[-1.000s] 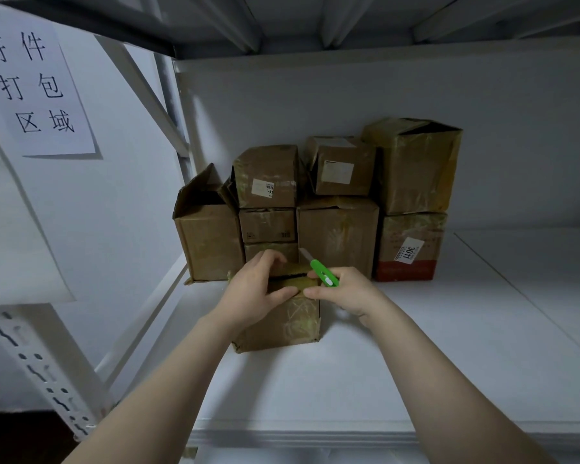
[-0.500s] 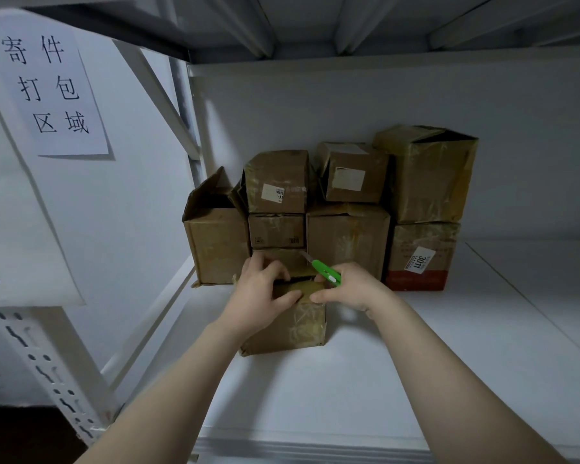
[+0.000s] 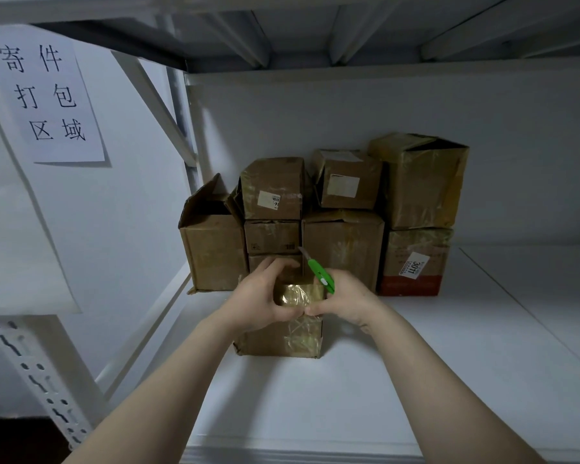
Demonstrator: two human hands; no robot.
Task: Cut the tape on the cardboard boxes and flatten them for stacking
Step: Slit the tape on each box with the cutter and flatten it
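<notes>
A small taped brown box (image 3: 283, 336) stands upright before stacked cardboard boxes (image 3: 345, 236), beside a green cutter (image 3: 320, 273).

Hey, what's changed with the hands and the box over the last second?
The right hand, still holding the green cutter, moved in over the top front edge of the front box; its thumb now nearly meets the left hand. The left hand keeps its grip on the box. Box and stack unmoved.

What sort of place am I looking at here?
Most likely a parcel packing storeroom: the paper sign reads "parcel packing area" in Chinese, and used cardboard boxes with shipping labels are stacked on a white metal shelf.
</notes>
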